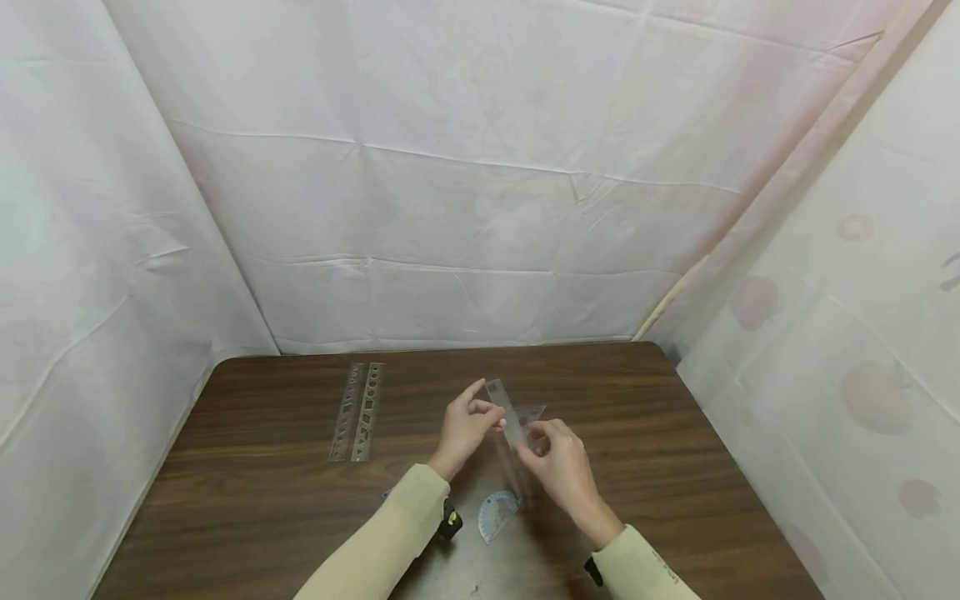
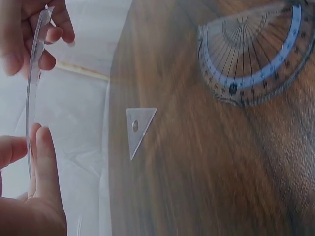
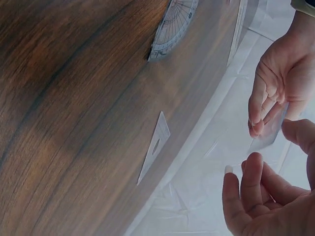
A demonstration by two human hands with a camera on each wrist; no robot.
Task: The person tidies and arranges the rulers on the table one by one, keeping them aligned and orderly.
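Clear ruler (image 1: pixel 508 414): you hold it above the table (image 1: pixel 262 467), your left hand (image 1: pixel 465 429) pinching one end and your right hand (image 1: pixel 558 467) the other. Protractor (image 1: pixel 498 514) and small triangle (image 2: pixel 139 129) lie flat beneath.

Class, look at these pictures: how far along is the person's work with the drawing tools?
Looks done: two stencil rulers lie side by side at the table's far left. In hand: the left hand and right hand pinch a clear ruler above the table. Perhaps left: the protractor and the small set square lie apart on the wood.
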